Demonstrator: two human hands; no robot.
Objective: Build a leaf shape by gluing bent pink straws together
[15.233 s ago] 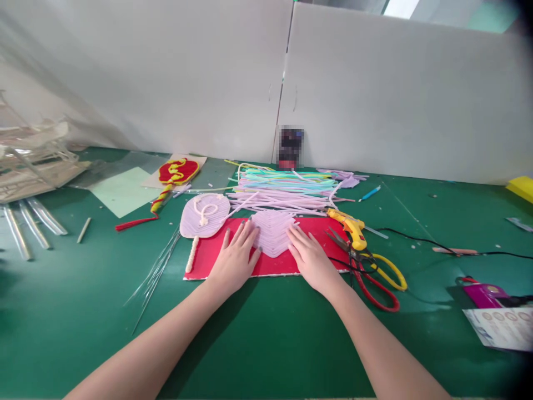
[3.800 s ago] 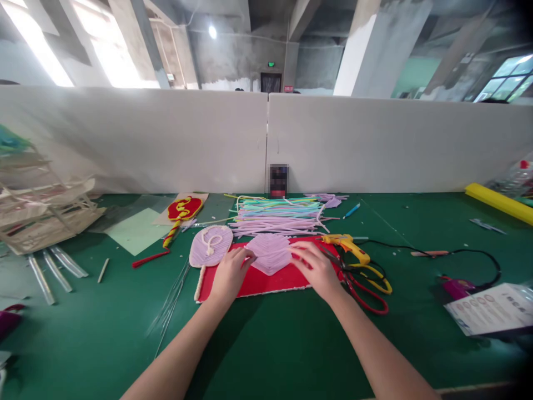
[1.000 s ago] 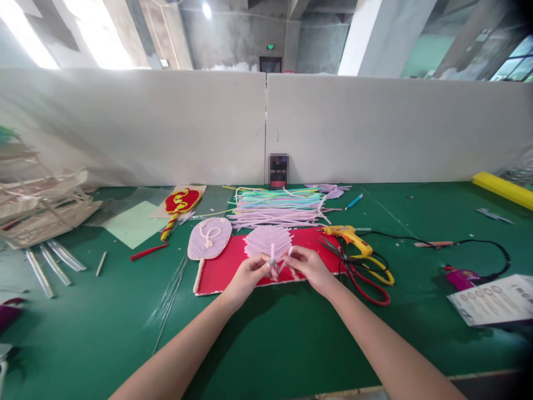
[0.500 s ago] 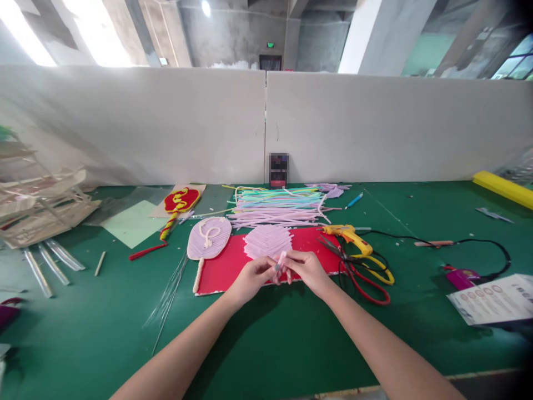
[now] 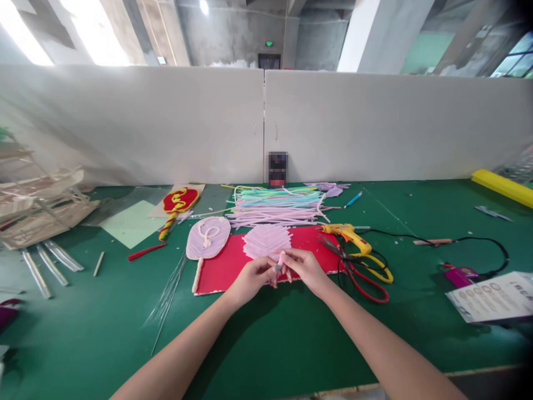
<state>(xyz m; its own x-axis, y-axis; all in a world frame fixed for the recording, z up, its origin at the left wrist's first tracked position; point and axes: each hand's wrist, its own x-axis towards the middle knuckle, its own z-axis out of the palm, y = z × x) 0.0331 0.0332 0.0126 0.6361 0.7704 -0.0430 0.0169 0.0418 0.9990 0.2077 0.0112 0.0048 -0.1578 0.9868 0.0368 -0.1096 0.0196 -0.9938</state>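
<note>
Over the near edge of a red board [image 5: 227, 272], my left hand [image 5: 256, 278] and my right hand [image 5: 303, 269] meet, fingertips pinched together. A short pale pink piece [image 5: 282, 255], which looks like pipe cleaner, shows between the fingertips; the fingers hide most of it. Just beyond them, a panel of lilac pipe cleaners [image 5: 266, 240] in a slanted, leaf-like pattern lies on the board. To its left rests a lilac fan [image 5: 214, 236] with a cream rim, curl and handle. Scissors with red handles [image 5: 368, 289] lie right of my right hand.
A yellow glue gun [image 5: 352, 236] and its cord lie at right, near a purple device [image 5: 460, 276] and a printed card [image 5: 491, 297]. Behind the board is a pile of pastel pipe cleaners [image 5: 277, 208]. A red and yellow fan [image 5: 181, 200] and thin wires [image 5: 170, 289] lie left.
Both hands stay together in nearly the same place, with only slight finger movement. The whole view has shifted a little; the things on the table lie as before.
</note>
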